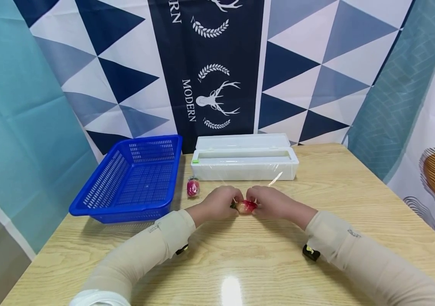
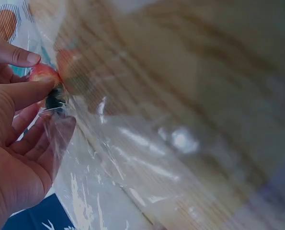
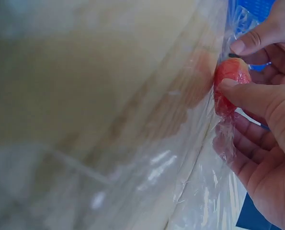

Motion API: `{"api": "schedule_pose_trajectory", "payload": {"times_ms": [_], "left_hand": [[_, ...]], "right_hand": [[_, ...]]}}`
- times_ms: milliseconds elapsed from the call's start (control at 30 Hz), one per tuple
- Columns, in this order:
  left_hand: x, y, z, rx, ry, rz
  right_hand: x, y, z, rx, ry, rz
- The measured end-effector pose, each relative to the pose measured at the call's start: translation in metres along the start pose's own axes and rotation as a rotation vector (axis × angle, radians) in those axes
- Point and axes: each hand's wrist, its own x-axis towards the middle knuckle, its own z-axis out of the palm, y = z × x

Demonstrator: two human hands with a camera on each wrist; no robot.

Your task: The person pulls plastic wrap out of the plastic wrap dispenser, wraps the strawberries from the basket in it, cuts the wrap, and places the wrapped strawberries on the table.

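A small red and pale yellow fruit [image 1: 245, 207] with a dark green end is held at table level between both hands. My left hand [image 1: 221, 204] pinches it near the green end, and my right hand [image 1: 274, 202] grips the red end. Clear cling film [image 3: 195, 177] lies over the fruit and runs from the white film dispenser box [image 1: 245, 169] behind it. In the left wrist view, the film [image 2: 118, 163] spreads in wrinkled, shiny folds beside the fingers. The fruit's exact kind is hard to tell.
A blue plastic basket [image 1: 171, 178] stands on the wooden table [image 1: 236, 259] at the left. Between basket and box lies a film-wrapped pinkish-red piece [image 1: 193, 187]. The dispenser's lid [image 1: 242, 141] is raised at the back, before a patterned curtain [image 1: 209, 51].
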Motion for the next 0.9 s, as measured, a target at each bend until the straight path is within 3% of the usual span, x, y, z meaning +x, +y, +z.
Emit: {"api": "schedule_pose_trajectory", "payload": {"times_ms": [200, 367, 467, 667, 900], "left_hand": [[0.008, -0.009, -0.001, -0.149, -0.024, -0.037], [0.018, -0.018, -0.004, -0.282, -0.049, -0.131], [0.024, -0.021, -0.005, -0.310, -0.059, -0.203], [0.034, -0.020, -0.006, -0.238, -0.017, -0.277], [0.044, -0.019, -0.008, -0.024, 0.002, -0.309]], "right_hand": [[0.002, 0.009, -0.003, 0.026, 0.000, -0.016], [0.009, 0.021, -0.007, 0.107, -0.039, 0.058], [0.014, 0.026, -0.009, 0.138, -0.068, 0.104], [0.025, 0.036, -0.011, 0.111, -0.056, 0.102], [0.032, 0.045, -0.007, 0.025, 0.001, 0.134]]}}
